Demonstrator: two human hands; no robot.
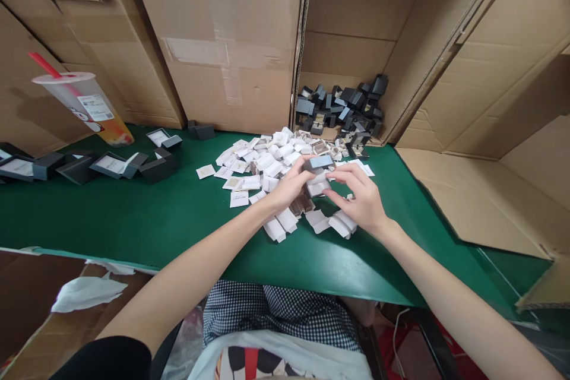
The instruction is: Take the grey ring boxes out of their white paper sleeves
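My left hand (291, 185) grips a small dark jewelry box (321, 162) from its left side, above the table. My right hand (360, 195) pinches a folded white card insert (317, 184) at the box's front, thumb and fingers closed on its right edge. The box looks open, its lid raised toward the back. Below and behind both hands spreads a heap of folded white inserts (267, 161). A few more white inserts (342, 223) lie just under my right hand.
Several dark boxes (113, 163) stand in a row at left on the green table (191, 214). Behind them is a drink cup (95, 107) with a red straw. An open cardboard carton (351, 53) holds many dark boxes (342, 104); a cardboard flap (472, 202) lies at right.
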